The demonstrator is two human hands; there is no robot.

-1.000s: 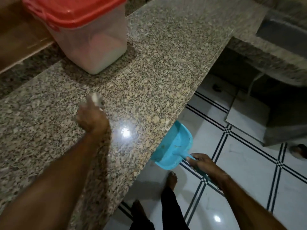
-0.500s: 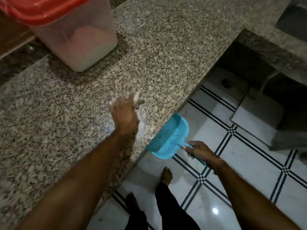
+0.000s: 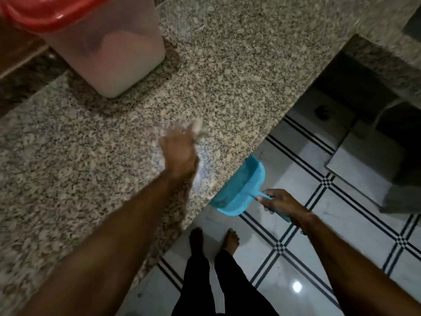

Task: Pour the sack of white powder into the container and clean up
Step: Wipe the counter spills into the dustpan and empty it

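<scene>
granite counter (image 3: 227,71) mid-cleanup: my left hand (image 3: 180,151) clutches a cloth (image 3: 198,128); right hand (image 3: 282,201), at four o'clock, grips the dustpan (image 3: 241,190). next, wipe powder over the edge.

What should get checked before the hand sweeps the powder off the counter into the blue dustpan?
1. Dustpan mouth tucked under the granite counter edge: ok.
2. Right hand gripping the dustpan handle: ok.
3. Left hand holding a pale cloth on the counter: ok, though blurred.
4. Sweep path lines up with the dustpan: ok, roughly.
5. Red lid sits on the container: ok.
6. Powder left on the counter: cannot tell.
</scene>
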